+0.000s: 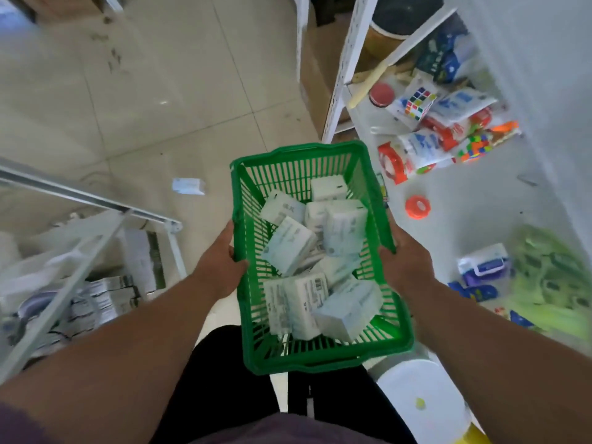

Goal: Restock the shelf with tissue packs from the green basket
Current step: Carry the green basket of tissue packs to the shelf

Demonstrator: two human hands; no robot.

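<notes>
I hold a green slatted plastic basket (290, 169) in front of me with both hands, above the floor. My left hand (221, 261) grips its left rim and my right hand (405, 262) grips its right rim. Several white tissue packs (288, 246) lie jumbled inside it. One more tissue pack (188, 186) lies on the tiled floor to the left of the basket. The white shelf (474, 200) is to the right, its board next to the basket's right side.
The shelf board carries puzzle cubes (416, 102), white-blue packets (423, 149), an orange tape roll (417, 207), a red-lidded jar (381, 94) and green-wrapped goods (547, 277). Another white rack (89, 197) with stacked goods stands at the left. A white stool (419, 402) is below right.
</notes>
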